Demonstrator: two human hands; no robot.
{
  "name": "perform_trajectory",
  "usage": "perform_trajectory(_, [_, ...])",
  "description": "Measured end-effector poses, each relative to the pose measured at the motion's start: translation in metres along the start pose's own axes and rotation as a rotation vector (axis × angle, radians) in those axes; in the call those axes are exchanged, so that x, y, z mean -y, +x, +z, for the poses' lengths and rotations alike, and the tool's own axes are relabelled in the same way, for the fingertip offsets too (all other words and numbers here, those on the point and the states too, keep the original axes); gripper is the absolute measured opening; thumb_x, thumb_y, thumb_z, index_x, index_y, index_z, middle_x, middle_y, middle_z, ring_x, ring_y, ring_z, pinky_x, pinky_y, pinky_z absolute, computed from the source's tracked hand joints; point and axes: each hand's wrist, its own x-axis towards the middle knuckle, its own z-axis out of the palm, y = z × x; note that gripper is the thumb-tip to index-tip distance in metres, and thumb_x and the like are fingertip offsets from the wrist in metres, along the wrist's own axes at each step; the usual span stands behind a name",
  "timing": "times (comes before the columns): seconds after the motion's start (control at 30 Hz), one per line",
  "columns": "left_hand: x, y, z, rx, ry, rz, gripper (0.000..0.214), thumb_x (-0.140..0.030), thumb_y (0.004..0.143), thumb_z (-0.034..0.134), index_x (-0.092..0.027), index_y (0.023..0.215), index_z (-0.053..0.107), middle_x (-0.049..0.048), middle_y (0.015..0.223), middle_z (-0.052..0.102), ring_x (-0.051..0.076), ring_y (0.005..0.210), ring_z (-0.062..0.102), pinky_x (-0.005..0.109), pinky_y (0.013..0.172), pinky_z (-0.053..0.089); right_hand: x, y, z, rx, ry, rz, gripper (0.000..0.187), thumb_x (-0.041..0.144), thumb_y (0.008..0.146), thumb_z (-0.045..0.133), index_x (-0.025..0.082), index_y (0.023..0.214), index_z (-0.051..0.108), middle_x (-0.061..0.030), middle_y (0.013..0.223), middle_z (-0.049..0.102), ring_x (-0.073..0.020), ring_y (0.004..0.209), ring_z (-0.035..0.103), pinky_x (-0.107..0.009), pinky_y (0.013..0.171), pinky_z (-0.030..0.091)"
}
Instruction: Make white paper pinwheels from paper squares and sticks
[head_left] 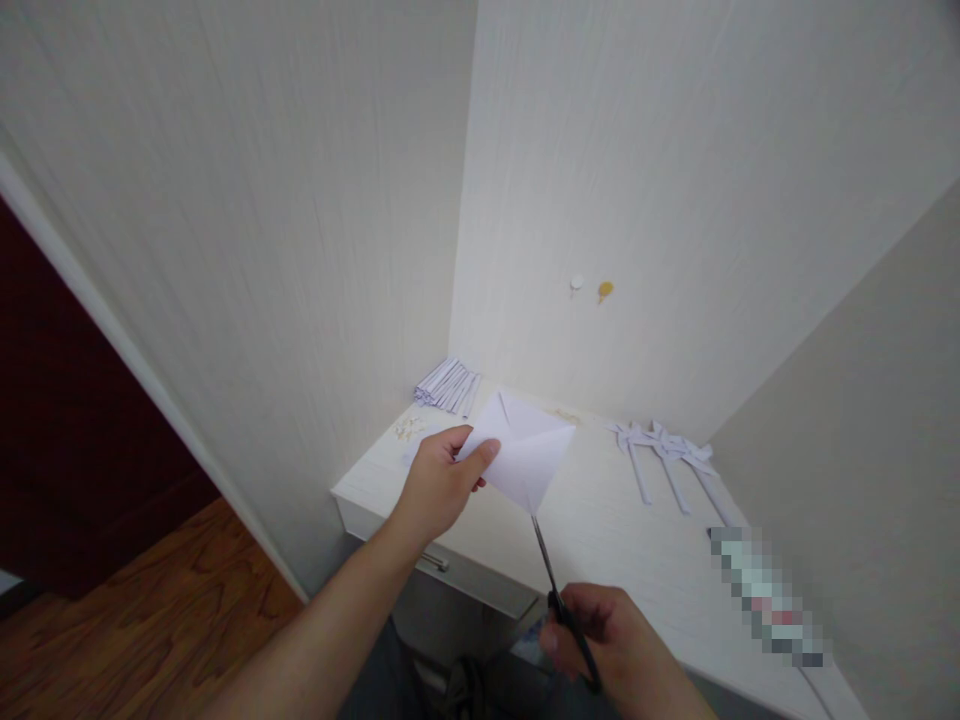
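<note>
My left hand (450, 475) pinches a square sheet of white paper (529, 450) by its left side, thumb on top. Creases cross the sheet, and it is held above the desk. A pair of scissors (559, 600) with black handles is gripped in my right hand (607, 635). The blades point up and away from me, with their tips at the paper's near corner. Whether the blades have cut into that corner is too small to tell.
Rolled paper sticks (448, 387) lie in a bundle at the desk's back left, beside small pale bits (409, 429). Several paper pinwheels (664, 445) on sticks rest at the back right. A blurred-out object (766, 597) lies on the white desk (480, 545). Two hooks (606, 290) are on the wall.
</note>
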Motion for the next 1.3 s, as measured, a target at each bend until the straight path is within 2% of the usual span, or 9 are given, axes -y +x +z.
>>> perform_trajectory(0.1, [-0.001, 0.001, -0.01, 0.072, 0.043, -0.002, 0.036, -0.051, 0.083, 0.064, -0.018, 0.07, 0.062, -0.0014, 0.061, 0.055, 0.014, 0.058, 0.05, 0.026, 0.055, 0.039, -0.004, -0.003, -0.017, -0.125, 0.058, -0.041, 0.049, 0.061, 0.068, 0.081, 0.019, 0.057, 0.059, 0.0026, 0.052, 0.051, -0.0127, 0.053, 0.041, -0.027, 0.054, 0.031])
perform_trajectory(0.27, [-0.011, -0.005, -0.011, 0.381, 0.209, 0.053, 0.032, -0.044, 0.09, 0.063, -0.017, 0.072, 0.063, -0.0015, 0.068, 0.055, 0.014, 0.064, 0.048, 0.025, 0.057, 0.034, 0.008, -0.006, -0.045, -0.611, 0.216, -0.274, 0.041, 0.055, 0.071, 0.088, 0.02, 0.088, 0.077, -0.0029, 0.078, 0.071, -0.0179, 0.071, 0.06, -0.028, 0.067, 0.048])
perform_trajectory(0.37, [-0.022, -0.009, -0.008, 0.524, 0.334, 0.088, 0.032, -0.04, 0.091, 0.064, -0.018, 0.069, 0.06, -0.0028, 0.066, 0.052, 0.013, 0.062, 0.044, 0.025, 0.053, 0.029, 0.02, -0.005, -0.043, -0.578, 0.257, -0.326, 0.039, 0.046, 0.067, 0.094, 0.021, 0.093, 0.079, -0.0047, 0.094, 0.076, -0.0192, 0.08, 0.065, -0.028, 0.072, 0.053])
perform_trajectory(0.5, [-0.031, -0.011, -0.004, 0.644, 0.343, 0.07, 0.03, -0.038, 0.09, 0.065, -0.019, 0.068, 0.06, -0.0021, 0.065, 0.053, 0.013, 0.061, 0.047, 0.024, 0.051, 0.03, 0.03, -0.005, -0.027, -0.409, 0.312, -0.258, 0.036, 0.043, 0.063, 0.097, 0.018, 0.083, 0.08, -0.0049, 0.078, 0.076, -0.0194, 0.07, 0.064, -0.027, 0.062, 0.053])
perform_trajectory(0.6, [-0.028, -0.009, 0.003, 0.456, 0.167, 0.099, 0.015, -0.031, 0.081, 0.074, -0.02, 0.089, 0.069, -0.0007, 0.079, 0.061, 0.014, 0.071, 0.055, 0.023, 0.06, 0.042, 0.033, -0.003, -0.017, -0.482, 0.354, -0.252, 0.037, 0.045, 0.061, 0.096, 0.016, 0.081, 0.082, -0.0066, 0.075, 0.078, -0.0199, 0.066, 0.064, -0.029, 0.059, 0.055])
perform_trajectory(0.7, [-0.015, -0.012, 0.018, 0.145, -0.085, 0.046, 0.058, -0.032, 0.071, 0.084, -0.023, 0.123, 0.059, 0.0011, 0.1, 0.061, 0.014, 0.079, 0.061, 0.024, 0.067, 0.051, 0.036, 0.004, -0.011, -0.691, 0.38, -0.301, 0.036, 0.046, 0.062, 0.094, 0.017, 0.078, 0.081, -0.006, 0.072, 0.077, -0.0191, 0.063, 0.063, -0.028, 0.057, 0.054])
perform_trajectory(0.87, [0.007, -0.036, 0.045, 0.203, -0.27, -0.17, 0.04, -0.052, 0.083, 0.072, -0.018, 0.102, 0.063, 0.005, 0.091, 0.065, 0.018, 0.076, 0.063, 0.024, 0.052, 0.05, 0.038, 0.016, -0.001, -0.925, 0.402, -0.376, 0.032, 0.045, 0.064, 0.091, 0.018, 0.072, 0.076, -0.0037, 0.068, 0.074, -0.0181, 0.062, 0.062, -0.027, 0.056, 0.053])
perform_trajectory(1.03, [0.001, -0.052, 0.051, 0.098, -0.292, -0.079, 0.027, -0.042, 0.085, 0.071, -0.017, 0.077, 0.067, -0.0006, 0.066, 0.06, 0.013, 0.062, 0.054, 0.023, 0.057, 0.047, 0.039, 0.013, 0.0, -0.815, 0.343, -0.33, 0.03, 0.044, 0.065, 0.089, 0.017, 0.075, 0.08, -0.0054, 0.07, 0.077, -0.0205, 0.065, 0.066, -0.029, 0.059, 0.055])
perform_trajectory(1.3, [-0.01, -0.041, 0.033, 0.135, -0.303, -0.118, 0.029, -0.045, 0.083, 0.076, -0.017, 0.08, 0.069, 0.0001, 0.065, 0.064, 0.014, 0.057, 0.057, 0.024, 0.053, 0.045, 0.034, 0.012, -0.006, -0.608, 0.399, -0.317, 0.021, 0.038, 0.064, 0.09, 0.02, 0.07, 0.081, -0.0043, 0.07, 0.079, -0.0206, 0.065, 0.066, -0.029, 0.061, 0.056])
